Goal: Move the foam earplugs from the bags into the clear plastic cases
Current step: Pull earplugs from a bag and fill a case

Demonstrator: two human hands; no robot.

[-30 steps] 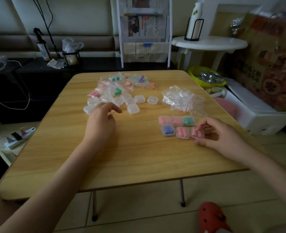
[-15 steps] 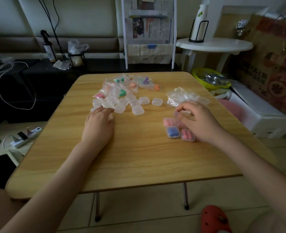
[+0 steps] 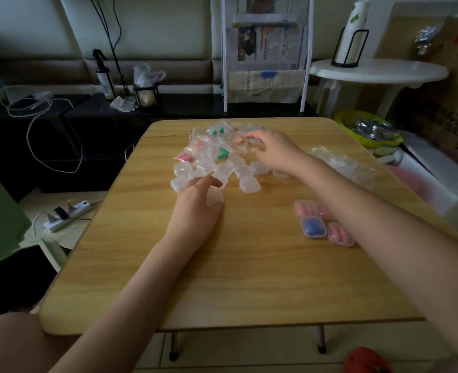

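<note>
a: what does the frame catch?

b: my right hand point(image 3: 272, 150) reaches across the wooden table point(image 3: 249, 278) to the far pile of small bags point(image 3: 217, 146), fingertips at an orange-filled bag. whether they pinch it or only touch it, i cannot tell.

a: and the other hand?

b: my left hand point(image 3: 195, 211) lies nearer me, fingers curled around a clear plastic case point(image 3: 214, 196) that shows under the palm, thumb pointing toward the heap of empty cases point(image 3: 245, 170) just ahead.

a: where are the earplugs?

b: most sit in the bags at the far edge: green ones point(image 3: 221, 153), a pink pair point(image 3: 184, 158) at the left of the pile, orange ones near my right fingers. finished cases point(image 3: 314, 224) lie at the right, partly under my right forearm: pink pairs, and one blue.

a: anything else on the table?

b: a crumpled heap of emptied bags point(image 3: 341, 165) beyond my right arm. off the table, a white round side table point(image 3: 378, 74) and a power strip point(image 3: 66, 214) on the floor.
</note>
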